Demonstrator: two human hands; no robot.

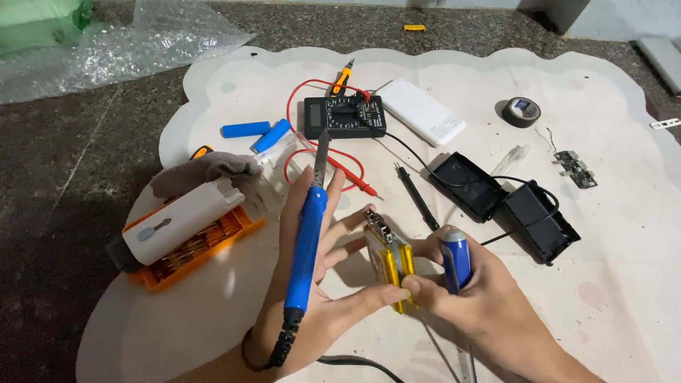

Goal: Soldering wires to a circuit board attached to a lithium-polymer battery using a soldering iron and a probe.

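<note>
Upright near the mat's (624, 234) front edge, the yellow battery pack (392, 264) is pinched between both hands: left hand (319, 284) also grasping the blue soldering iron (306, 245), right hand (468, 291) clenching a blue-handled screwdriver (455, 259)

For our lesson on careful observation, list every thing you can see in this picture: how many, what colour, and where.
soldering iron: 1, blue, in the left hand
battery pack: 1, yellow, held between both hands
screwdriver: 1, blue handle, in the right hand
multimeter: 1, black, top middle of the mat
power bank: 1, white, right of the multimeter
round batteries: 2, blue, left of the multimeter
tape roll: 1, black, upper right
black cases: 2, black, open, right of centre
circuit board: 1, dark, far right
bit tray: 1, orange, left
mat: 1, cream, on the floor
left hand: 1
right hand: 1
</note>
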